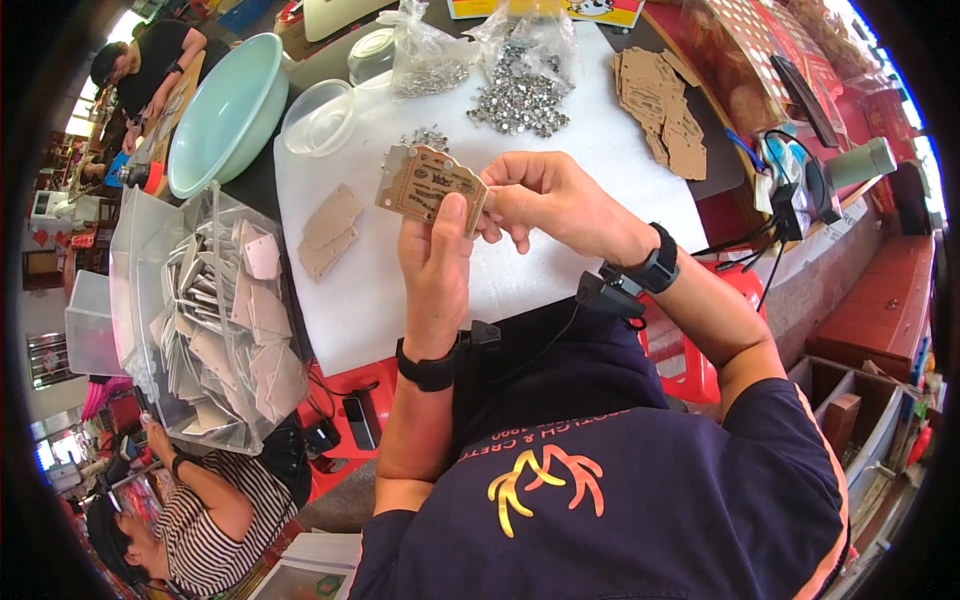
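Note:
My left hand (pixel 438 265) holds up a brown printed cardboard piece (pixel 420 190) with a notched edge, the thumb across its lower front. My right hand (pixel 545 195) pinches at the right edge of that piece; whether something small sits between the fingertips is hidden. Below and left, a few plain brown cardboard pieces (pixel 328 230) lie on the white foam sheet (pixel 350 300). Just beyond my hands is a small heap of metal bits (pixel 428 138). A larger pile of shiny metal pieces (pixel 520 100) spills from a clear plastic bag (pixel 525 40).
A clear bin (pixel 255 425) full of cardboard pieces stands at the left, below a pale green basin (pixel 230 115). Clear tubs (pixel 318 118) and another bag (pixel 425 55) sit at the back. Printed cardboard pieces (pixel 660 110) are stacked back right. Two people work at the left.

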`<move>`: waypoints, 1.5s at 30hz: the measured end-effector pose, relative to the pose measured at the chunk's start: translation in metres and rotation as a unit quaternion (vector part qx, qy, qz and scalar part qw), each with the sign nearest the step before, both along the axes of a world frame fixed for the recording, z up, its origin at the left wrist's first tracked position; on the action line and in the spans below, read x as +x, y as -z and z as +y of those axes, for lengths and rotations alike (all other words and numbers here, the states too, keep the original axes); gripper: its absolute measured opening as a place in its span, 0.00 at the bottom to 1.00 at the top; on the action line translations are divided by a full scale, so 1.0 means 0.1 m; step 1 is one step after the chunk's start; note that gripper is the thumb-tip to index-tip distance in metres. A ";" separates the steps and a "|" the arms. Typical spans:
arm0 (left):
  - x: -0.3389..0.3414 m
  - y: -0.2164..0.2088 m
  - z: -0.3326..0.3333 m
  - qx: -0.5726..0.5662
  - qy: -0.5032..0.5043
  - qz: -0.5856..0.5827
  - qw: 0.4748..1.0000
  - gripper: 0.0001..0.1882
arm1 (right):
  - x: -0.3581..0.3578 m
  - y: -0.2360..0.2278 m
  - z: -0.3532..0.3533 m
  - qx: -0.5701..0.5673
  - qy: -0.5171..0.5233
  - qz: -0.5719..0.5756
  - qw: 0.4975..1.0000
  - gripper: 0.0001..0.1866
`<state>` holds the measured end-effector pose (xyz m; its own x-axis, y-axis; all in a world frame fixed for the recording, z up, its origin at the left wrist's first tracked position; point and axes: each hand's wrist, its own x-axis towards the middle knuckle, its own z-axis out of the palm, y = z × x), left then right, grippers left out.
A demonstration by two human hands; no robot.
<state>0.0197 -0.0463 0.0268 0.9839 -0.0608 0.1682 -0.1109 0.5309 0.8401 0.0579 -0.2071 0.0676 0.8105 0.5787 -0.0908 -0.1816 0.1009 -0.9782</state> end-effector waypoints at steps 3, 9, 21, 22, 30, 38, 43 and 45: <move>-0.02 -0.01 0.01 -0.008 0.006 0.000 1.000 0.10 | -0.01 0.01 0.00 -0.005 -0.002 -0.009 1.000 0.12; -0.06 -0.07 0.00 -0.004 -0.017 -0.014 1.000 0.09 | -0.03 -0.06 0.02 -0.004 0.001 -0.010 1.000 0.12; -0.04 0.02 0.00 0.056 -0.047 -0.028 0.997 0.06 | -0.08 0.15 0.09 0.095 0.053 -0.051 0.993 0.11; -0.02 0.05 -0.01 0.044 -0.055 -0.034 0.997 0.06 | -0.08 0.15 0.09 0.095 0.052 -0.051 0.993 0.11; -0.03 0.08 -0.05 0.091 -0.086 -0.029 0.992 0.06 | -0.08 0.25 0.12 0.074 0.070 -0.036 0.994 0.14; -0.03 0.09 -0.02 0.116 -0.133 0.033 0.984 0.08 | -0.03 0.24 0.12 0.031 0.094 -0.032 0.995 0.13; -0.03 0.10 0.00 0.114 -0.130 0.062 0.983 0.08 | 0.00 0.25 0.10 -0.075 0.111 -0.049 0.990 0.12; -0.05 0.11 0.02 0.129 -0.124 0.068 0.982 0.08 | -0.02 0.25 0.11 -0.061 0.119 -0.037 0.990 0.12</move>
